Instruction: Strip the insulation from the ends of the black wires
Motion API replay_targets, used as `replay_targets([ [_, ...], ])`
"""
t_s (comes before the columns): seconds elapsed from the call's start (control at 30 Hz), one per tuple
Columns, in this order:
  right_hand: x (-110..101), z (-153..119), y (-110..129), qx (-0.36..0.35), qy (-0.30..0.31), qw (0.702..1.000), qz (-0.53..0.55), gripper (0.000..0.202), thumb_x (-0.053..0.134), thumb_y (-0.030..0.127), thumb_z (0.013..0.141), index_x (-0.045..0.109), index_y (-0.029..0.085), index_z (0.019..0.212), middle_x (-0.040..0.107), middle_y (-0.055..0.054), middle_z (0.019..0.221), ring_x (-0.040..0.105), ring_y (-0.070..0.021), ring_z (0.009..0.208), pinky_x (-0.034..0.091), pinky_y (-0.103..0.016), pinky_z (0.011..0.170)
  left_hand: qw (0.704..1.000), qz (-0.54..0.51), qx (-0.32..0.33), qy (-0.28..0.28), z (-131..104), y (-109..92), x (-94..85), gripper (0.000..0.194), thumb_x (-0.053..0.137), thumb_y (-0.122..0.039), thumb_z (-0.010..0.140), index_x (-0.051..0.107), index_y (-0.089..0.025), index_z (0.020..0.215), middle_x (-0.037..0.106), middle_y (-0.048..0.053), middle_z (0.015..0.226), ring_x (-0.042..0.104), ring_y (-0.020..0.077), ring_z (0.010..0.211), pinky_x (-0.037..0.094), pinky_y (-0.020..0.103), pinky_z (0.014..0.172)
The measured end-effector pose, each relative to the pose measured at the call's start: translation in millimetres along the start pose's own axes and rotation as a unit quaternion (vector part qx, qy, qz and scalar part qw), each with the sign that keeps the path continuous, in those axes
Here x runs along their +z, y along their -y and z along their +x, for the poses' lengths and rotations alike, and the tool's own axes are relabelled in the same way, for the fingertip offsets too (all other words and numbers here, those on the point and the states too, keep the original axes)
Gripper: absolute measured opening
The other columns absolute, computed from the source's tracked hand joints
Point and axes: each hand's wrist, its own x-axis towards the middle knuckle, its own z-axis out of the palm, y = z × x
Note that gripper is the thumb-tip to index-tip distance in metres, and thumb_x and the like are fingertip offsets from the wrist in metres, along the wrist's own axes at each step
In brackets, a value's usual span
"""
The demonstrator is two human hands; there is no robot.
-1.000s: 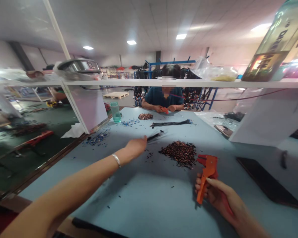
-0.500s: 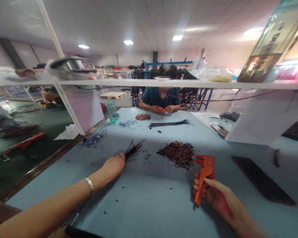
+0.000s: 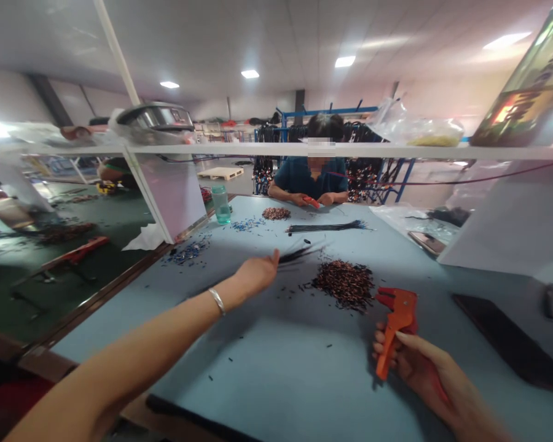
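Note:
My left hand (image 3: 258,273) is closed around a bundle of thin black wires (image 3: 297,255), whose far ends fan out and blur to the right. In my right hand (image 3: 417,356) is an orange wire stripper (image 3: 396,316), its red jaws pointing up and left; the fingers wrap its handles. Between the two hands lies a heap of small black and copper-coloured offcuts (image 3: 344,284), close to the stripper's jaws. Behind the heap, a tied bundle of black wires (image 3: 327,227) rests on the blue-grey table (image 3: 281,362).
Across the table a co-worker (image 3: 311,175) holds a red tool. Blue scraps (image 3: 188,250) and a green-tinted jar (image 3: 221,205) are at left. A dark flat phone-like slab (image 3: 507,337) lies right of my right hand. A white shelf (image 3: 267,150) spans overhead with a large bottle (image 3: 525,92).
My left hand has moved forward and to the right with the black wires. My right hand still holds the wire stripper in much the same place. The whole view has shifted slightly.

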Motion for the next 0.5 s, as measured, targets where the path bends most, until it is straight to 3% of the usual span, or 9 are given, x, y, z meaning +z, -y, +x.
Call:
replay_targets([
  [0.07, -1.4, -0.1, 0.4, 0.001, 0.001, 1.0, -0.003, 0.021, 0.08, 0.016, 0.064, 0.076, 0.013, 0.084, 0.079, -0.009, 0.08, 0.073, -0.0248, 0.073, 0.062, -0.031, 0.07, 0.999, 0.015, -0.032, -0.012, -12.6, 25.8, -13.5, 0.031, 0.054, -0.026, 0.097, 0.054, -0.013, 0.125, 0.065, 0.009, 0.109, 0.067, 0.0205, 0.088, 0.057, 0.039, 0.077],
  [0.17, -3.8, 0.8, 0.3, -0.003, 0.0, 1.0, -0.01, 0.019, 0.08, 0.017, 0.063, 0.076, 0.013, 0.082, 0.078, -0.009, 0.078, 0.073, -0.0252, 0.07, 0.063, -0.031, 0.066, 0.998, 0.028, -0.053, -0.033, -42.3, 64.2, -25.6, 0.029, 0.038, -0.008, 0.096, 0.055, -0.006, 0.119, 0.068, 0.017, 0.098, 0.069, 0.0249, 0.082, 0.054, 0.037, 0.072],
  [0.27, -8.8, 4.0, -1.3, -0.007, 0.003, 1.0, -0.02, 0.019, 0.078, 0.018, 0.065, 0.077, 0.015, 0.083, 0.079, -0.009, 0.081, 0.074, -0.0269, 0.073, 0.064, -0.034, 0.067, 0.998, 0.033, -0.045, -0.04, -82.0, 91.2, -23.8, 0.026, 0.038, -0.018, 0.097, 0.059, -0.01, 0.11, 0.068, 0.015, 0.097, 0.069, 0.0248, 0.078, 0.051, 0.034, 0.069],
  [0.33, -12.6, 6.6, -2.5, -0.001, 0.003, 1.0, -0.021, 0.02, 0.078, 0.017, 0.065, 0.077, 0.015, 0.085, 0.079, -0.01, 0.083, 0.074, -0.028, 0.076, 0.064, -0.036, 0.07, 0.999, 0.031, -0.018, -0.037, -112.5, 98.3, -15.4, 0.023, 0.041, -0.02, 0.096, 0.06, -0.014, 0.107, 0.068, 0.01, 0.089, 0.068, 0.0222, 0.074, 0.048, 0.03, 0.066],
  [0.43, -14.2, 7.7, -3.1, 0.004, -0.016, 1.0, -0.011, 0.022, 0.078, 0.017, 0.064, 0.077, 0.014, 0.085, 0.079, -0.01, 0.084, 0.074, -0.0273, 0.076, 0.064, -0.034, 0.07, 0.998, 0.02, 0.051, -0.028, -160.4, 92.6, 3.5, 0.019, 0.043, -0.019, 0.093, 0.061, -0.02, 0.096, 0.066, 0.004, 0.079, 0.064, 0.0184, 0.067, 0.043, 0.027, 0.059],
  [0.5, -11.0, 5.9, -2.4, 0.007, -0.023, 1.0, -0.005, 0.022, 0.078, 0.017, 0.062, 0.077, 0.014, 0.084, 0.079, -0.01, 0.082, 0.074, -0.0266, 0.073, 0.064, -0.033, 0.068, 0.982, 0.019, 0.185, -0.036, -188.3, 82.8, 17.6, 0.019, 0.043, -0.014, 0.091, 0.06, -0.021, 0.092, 0.063, 0.002, 0.072, 0.06, 0.0179, 0.062, 0.039, 0.029, 0.055],
])
